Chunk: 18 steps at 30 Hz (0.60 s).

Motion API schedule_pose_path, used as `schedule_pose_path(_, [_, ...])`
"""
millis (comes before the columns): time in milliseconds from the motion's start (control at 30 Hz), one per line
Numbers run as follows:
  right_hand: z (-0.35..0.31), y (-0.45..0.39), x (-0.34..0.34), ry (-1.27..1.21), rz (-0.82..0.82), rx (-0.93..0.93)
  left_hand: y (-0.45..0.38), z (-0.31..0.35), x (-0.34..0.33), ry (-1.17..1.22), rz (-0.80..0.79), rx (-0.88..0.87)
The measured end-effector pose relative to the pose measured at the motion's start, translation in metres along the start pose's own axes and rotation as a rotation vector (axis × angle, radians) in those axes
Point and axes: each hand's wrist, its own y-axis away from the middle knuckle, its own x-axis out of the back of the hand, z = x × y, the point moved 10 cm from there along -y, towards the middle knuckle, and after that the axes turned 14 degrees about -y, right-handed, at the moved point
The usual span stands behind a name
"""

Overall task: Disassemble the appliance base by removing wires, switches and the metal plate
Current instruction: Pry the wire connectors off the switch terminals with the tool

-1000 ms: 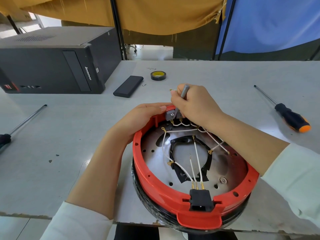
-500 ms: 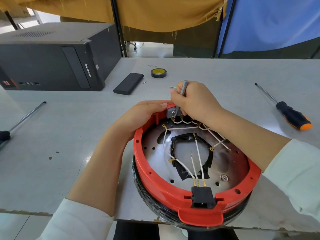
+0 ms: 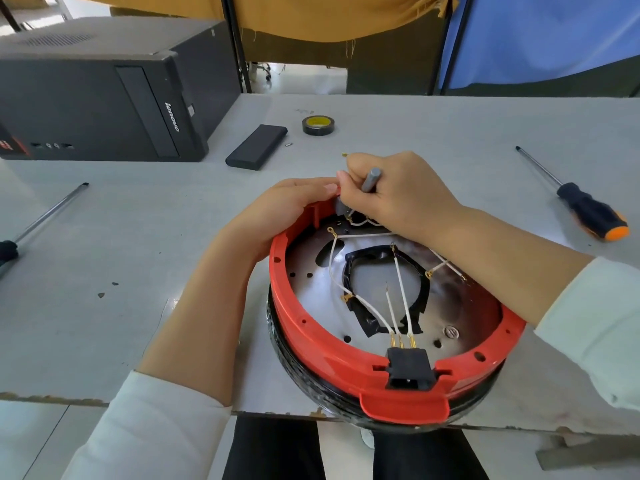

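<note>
Bracing appliance base (image 3: 311, 344) far rim with left hand (image 3: 277, 216), fingers flat — right hand (image 3: 398, 195) gripping small tool (image 3: 370, 180), prying switch (image 3: 341, 206).

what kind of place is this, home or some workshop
Probably a small repair or electronics workbench, not a kitchen. A desktop computer tower lies on the table, with a screwdriver and a roll of black tape around the opened appliance base.
</note>
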Motion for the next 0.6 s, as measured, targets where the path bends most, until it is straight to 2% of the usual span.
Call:
schedule_pose_path(100, [0.000,0.001,-0.004,0.014,-0.023,0.002,0.000,0.001,0.000,0.005,0.004,-0.007])
schedule_pose_path(300, [0.038,-0.003,-0.007,-0.314,0.017,-0.315,-0.003,0.003,-0.001,0.004,-0.009,-0.043])
schedule_pose_path(433, [0.043,-0.007,-0.011,-0.301,-0.021,-0.346,-0.005,0.002,0.001,-0.007,0.001,-0.042])
schedule_pose_path(533, [0.041,-0.009,-0.017,-0.180,-0.081,-0.348,-0.005,0.002,0.001,-0.014,-0.004,-0.040])
schedule_pose_path(600, [0.038,-0.009,-0.016,-0.157,-0.066,-0.317,-0.004,0.003,0.002,-0.035,0.006,-0.047])
